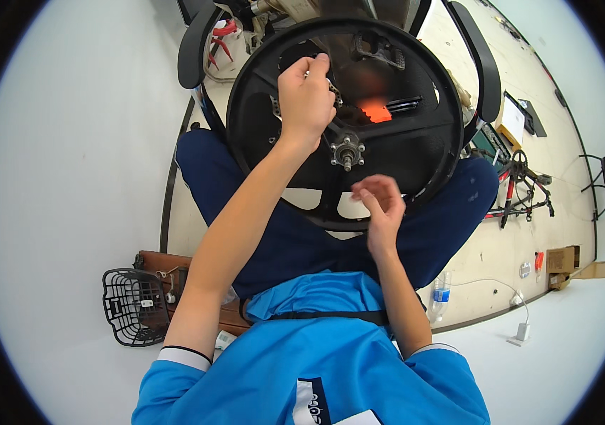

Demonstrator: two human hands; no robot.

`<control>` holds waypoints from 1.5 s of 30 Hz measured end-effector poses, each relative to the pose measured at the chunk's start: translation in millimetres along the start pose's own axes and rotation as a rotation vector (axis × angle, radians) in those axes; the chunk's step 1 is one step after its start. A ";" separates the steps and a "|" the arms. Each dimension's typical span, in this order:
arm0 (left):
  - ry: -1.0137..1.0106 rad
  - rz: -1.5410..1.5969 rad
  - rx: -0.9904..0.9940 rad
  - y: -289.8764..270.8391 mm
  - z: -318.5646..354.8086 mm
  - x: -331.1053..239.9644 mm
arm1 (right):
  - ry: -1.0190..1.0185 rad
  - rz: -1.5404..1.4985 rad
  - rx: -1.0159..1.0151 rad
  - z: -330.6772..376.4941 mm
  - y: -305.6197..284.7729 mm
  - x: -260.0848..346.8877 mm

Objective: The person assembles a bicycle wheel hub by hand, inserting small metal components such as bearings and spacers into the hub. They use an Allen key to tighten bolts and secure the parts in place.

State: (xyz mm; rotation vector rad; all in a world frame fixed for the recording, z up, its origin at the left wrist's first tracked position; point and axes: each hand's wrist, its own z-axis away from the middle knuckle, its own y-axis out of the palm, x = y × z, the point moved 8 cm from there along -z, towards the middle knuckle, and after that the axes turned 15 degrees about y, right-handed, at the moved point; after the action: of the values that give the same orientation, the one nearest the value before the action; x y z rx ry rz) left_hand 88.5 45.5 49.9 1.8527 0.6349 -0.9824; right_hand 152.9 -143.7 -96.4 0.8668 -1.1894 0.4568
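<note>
A black spoked wheel (454,142) lies flat across a chair in front of me, with its metal hub and axle (347,151) facing up. My left hand (304,99) is over the wheel's left half, thumb and fingers pressed together; whatever they hold is hidden. Metal parts that look like chain (335,92) show beside its fingers. My right hand (382,203) is near the wheel's front rim, slightly blurred, fingers loosely curled and thumb apart, with nothing visible in it. An orange holder with black rods (377,110), like a hex key set, and a black pedal (379,51) rest within the wheel.
Black chair armrests (481,60) flank the wheel. Red-handled pliers (224,30) lie at the back left. To the right are a red-and-black bicycle frame (518,188), a plastic bottle (441,294) and a cardboard box (563,260). A black basket (134,306) is at the lower left.
</note>
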 end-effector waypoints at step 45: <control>0.207 -0.634 0.968 95.1 37.9 27.6 | -0.740 0.807 -0.137 -45.3 49.7 38.2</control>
State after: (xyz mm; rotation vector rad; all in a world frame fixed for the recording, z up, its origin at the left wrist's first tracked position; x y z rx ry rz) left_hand 161.4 -30.4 62.8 2.6880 1.0189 -1.7309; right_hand 157.7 -82.7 -49.1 0.3934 -2.2431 0.7145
